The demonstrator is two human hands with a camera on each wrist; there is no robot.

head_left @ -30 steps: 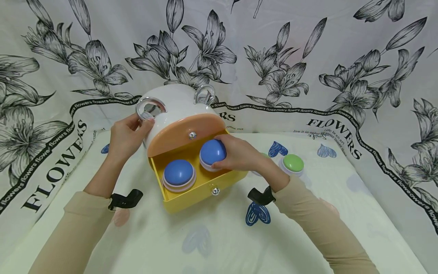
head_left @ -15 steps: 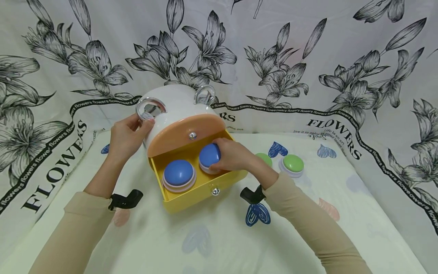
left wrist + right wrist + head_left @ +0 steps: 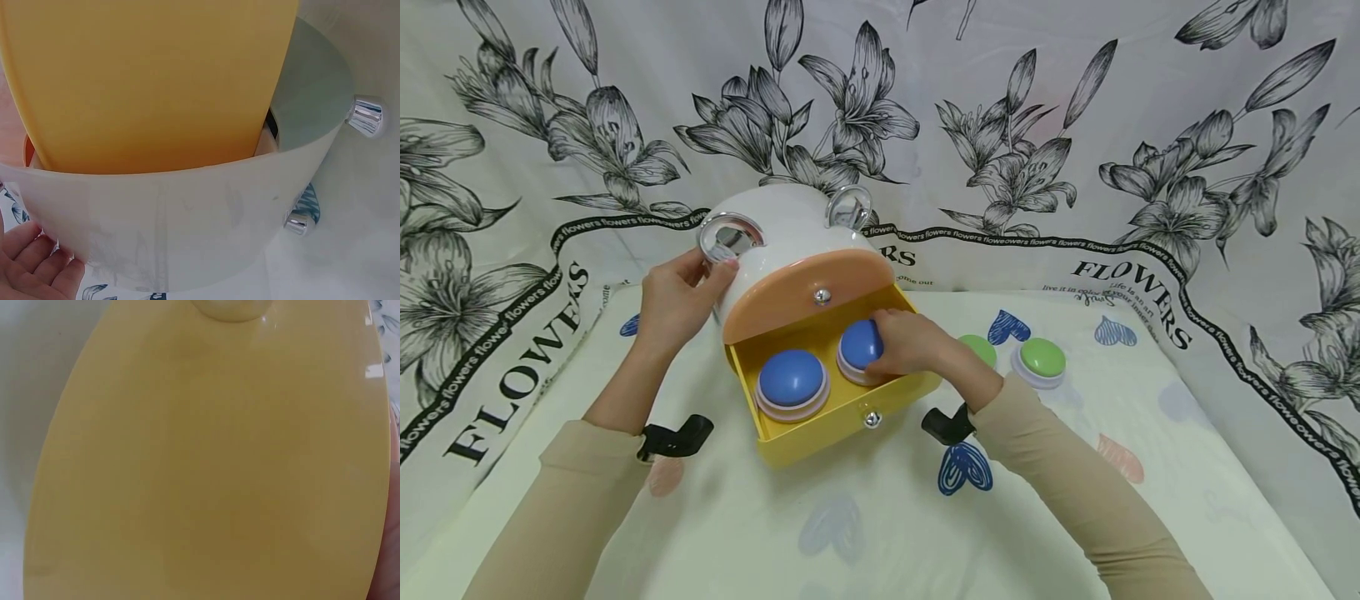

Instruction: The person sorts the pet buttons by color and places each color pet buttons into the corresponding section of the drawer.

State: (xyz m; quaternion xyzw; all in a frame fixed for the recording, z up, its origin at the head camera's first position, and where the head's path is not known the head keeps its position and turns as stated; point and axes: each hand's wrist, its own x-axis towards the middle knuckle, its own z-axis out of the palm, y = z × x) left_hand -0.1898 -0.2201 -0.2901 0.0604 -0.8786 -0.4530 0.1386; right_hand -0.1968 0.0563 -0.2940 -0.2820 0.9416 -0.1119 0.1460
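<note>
A white rounded drawer box (image 3: 782,218) with silver rings has an orange upper front (image 3: 820,292) and a pulled-out yellow drawer (image 3: 817,446). My left hand (image 3: 673,304) grips the box's left side near one silver ring (image 3: 730,237); its fingers (image 3: 44,259) lie against the white shell in the left wrist view. Inside the drawer, my right hand (image 3: 910,340) holds a blue domed button (image 3: 860,343) with a pale base by its right side. Another blue domed button (image 3: 791,377) sits left of it. The drawer front (image 3: 206,456) fills most of the right wrist view.
Two green domed buttons stand on the cloth to the right: one green button (image 3: 1043,357) is in full view, the other green button (image 3: 977,348) is partly behind my right wrist. A flower-printed curtain (image 3: 1000,167) hangs behind the heart-printed cloth (image 3: 880,533).
My right hand has shifted slightly left and down with the blue button, which now sits more level in the drawer. My left hand and the box stay put.
</note>
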